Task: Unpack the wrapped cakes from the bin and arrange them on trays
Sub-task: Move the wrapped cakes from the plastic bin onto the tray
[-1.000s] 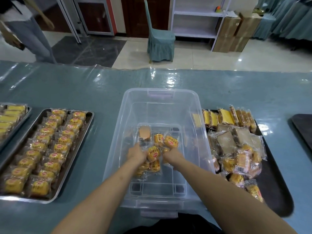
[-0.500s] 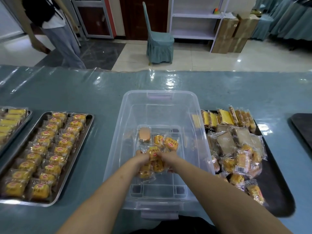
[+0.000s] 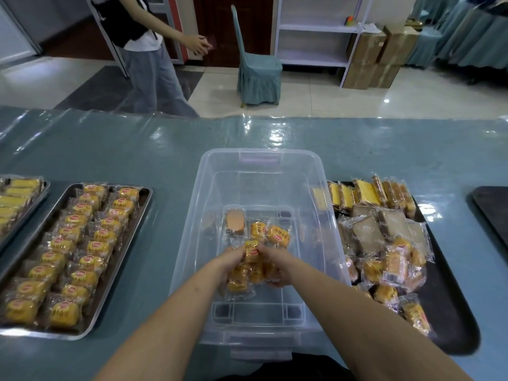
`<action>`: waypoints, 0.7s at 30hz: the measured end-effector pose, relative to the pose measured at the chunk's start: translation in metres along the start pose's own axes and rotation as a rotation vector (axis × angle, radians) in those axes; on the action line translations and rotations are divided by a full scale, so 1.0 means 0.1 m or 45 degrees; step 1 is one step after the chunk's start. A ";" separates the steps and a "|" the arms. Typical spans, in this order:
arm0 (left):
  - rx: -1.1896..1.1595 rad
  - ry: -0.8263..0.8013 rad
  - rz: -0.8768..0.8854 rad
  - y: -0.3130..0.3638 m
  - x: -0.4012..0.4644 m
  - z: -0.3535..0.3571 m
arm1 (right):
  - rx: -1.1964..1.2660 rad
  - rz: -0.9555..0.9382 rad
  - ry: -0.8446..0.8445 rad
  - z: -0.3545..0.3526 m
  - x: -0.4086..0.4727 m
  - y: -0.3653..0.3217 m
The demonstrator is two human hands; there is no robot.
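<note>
Teal table (image 3: 384, 149); in the clear plastic bin (image 3: 327, 215) our left hand (image 3: 233, 261) and right hand (image 3: 275, 264) are clamping together a bunch of yellow wrapped cakes (image 3: 251, 268); we are risking slippery wrappers spilling.

You had bright, even light; glare streaked the far table cover (image 3: 275, 133), edges bowed, and detail perhaps softened slightly.

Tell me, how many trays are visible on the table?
4. Two metal trays left of the bin: one full, one cut off at the edge. Two dark trays right of it: one with cakes, one partly visible.
</note>
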State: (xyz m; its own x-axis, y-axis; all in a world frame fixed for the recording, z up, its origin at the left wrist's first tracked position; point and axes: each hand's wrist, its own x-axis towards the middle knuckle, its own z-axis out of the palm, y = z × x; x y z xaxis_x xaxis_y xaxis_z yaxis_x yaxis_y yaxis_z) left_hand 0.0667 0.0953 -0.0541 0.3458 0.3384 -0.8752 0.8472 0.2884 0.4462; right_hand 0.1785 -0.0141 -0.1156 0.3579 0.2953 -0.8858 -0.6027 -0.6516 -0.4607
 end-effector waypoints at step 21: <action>-0.096 -0.031 -0.001 0.09 -0.27 0.01 | 0.075 -0.208 0.077 -0.02 -0.20 -0.10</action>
State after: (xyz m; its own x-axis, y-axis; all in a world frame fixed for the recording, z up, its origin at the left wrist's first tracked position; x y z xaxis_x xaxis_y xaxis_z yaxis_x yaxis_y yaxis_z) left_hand 0.0655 0.0884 -0.0264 0.3560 0.3163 -0.8793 0.8149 0.3555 0.4578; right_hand 0.1786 -0.0148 -0.0930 0.4952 0.3503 -0.7950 -0.5732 -0.5559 -0.6020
